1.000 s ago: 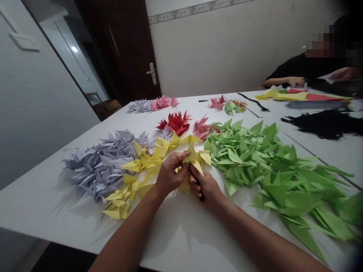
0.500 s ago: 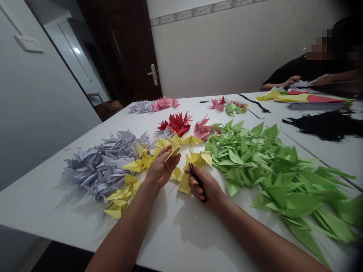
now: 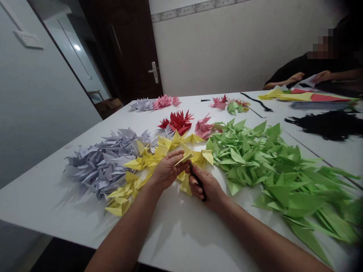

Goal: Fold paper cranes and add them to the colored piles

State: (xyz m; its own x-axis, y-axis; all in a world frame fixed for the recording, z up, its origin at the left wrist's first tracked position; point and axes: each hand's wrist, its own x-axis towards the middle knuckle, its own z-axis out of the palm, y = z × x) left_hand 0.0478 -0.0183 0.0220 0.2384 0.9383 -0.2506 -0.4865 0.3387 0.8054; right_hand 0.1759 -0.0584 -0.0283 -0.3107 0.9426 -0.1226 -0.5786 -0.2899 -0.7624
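Observation:
Pinched in my left hand (image 3: 167, 170) is a small piece of folded yellow paper (image 3: 184, 159), seen nearly edge-on. My right hand (image 3: 208, 186) is wrapped round slim black tweezers (image 3: 197, 179), their tips pointing up and away from me. Those tips are right beside the yellow paper; whether they touch it I cannot tell. Around both hands lie yellow folded paper cranes (image 3: 147, 160). Left of them is a heap of pale lilac cranes (image 3: 104, 162), and to the right spreads a large heap of green ones (image 3: 255, 158).
Red (image 3: 179, 121) and pink paper cranes (image 3: 203, 127) lie beyond my hands on the white table (image 3: 170, 234). Smaller piles sit at the far edge. At right are a black stringy bundle (image 3: 326, 124), coloured paper sheets (image 3: 300, 96) and another person (image 3: 295, 71) handling white paper.
My left hand has moved right with the yellow paper, closing the gap to the tweezers. My right hand has barely moved. The other person's hands have risen slightly with the white paper.

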